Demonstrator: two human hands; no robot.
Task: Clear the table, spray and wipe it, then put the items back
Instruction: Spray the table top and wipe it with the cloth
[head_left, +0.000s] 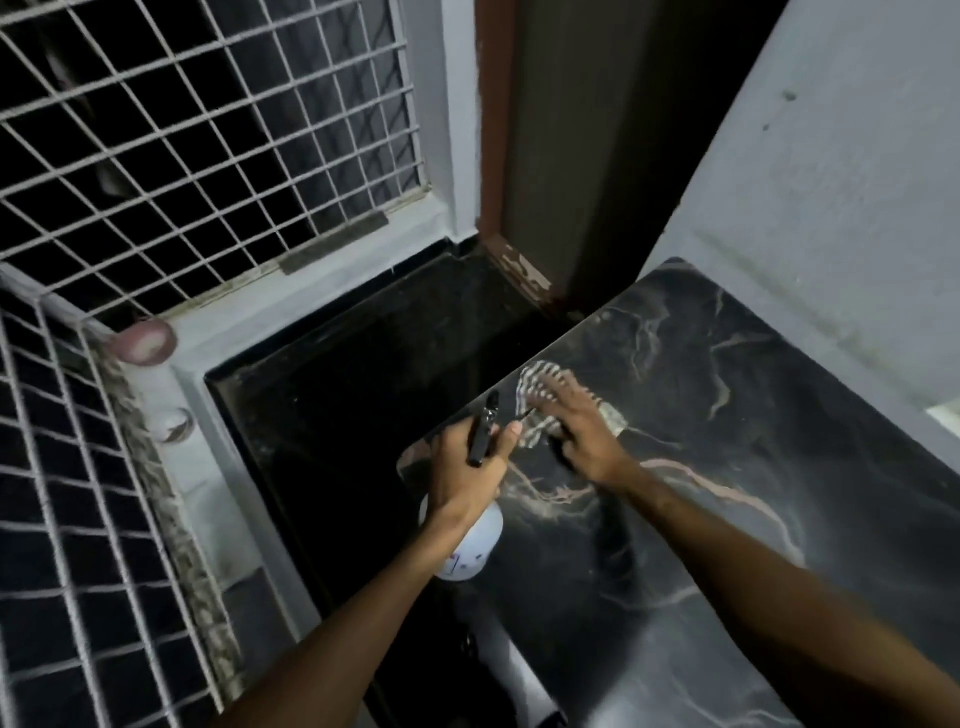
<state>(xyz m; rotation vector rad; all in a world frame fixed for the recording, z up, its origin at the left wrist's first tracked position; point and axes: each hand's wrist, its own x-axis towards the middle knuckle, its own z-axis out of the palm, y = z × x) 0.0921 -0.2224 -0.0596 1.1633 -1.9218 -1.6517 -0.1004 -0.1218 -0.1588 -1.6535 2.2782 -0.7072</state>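
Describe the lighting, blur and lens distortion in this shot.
Head view: dim, bluish light; the black marble table shows faint sheen, no harsh glare. The right hand on the cloth is slightly motion-blurred; the left hand holds the spray bottle. Wide-angle bending curves the window grille.

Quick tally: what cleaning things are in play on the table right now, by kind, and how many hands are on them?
Spray bottle: 1, held in left hand
Cloth: 1, under right hand on table
Hands: 2
Total: 4
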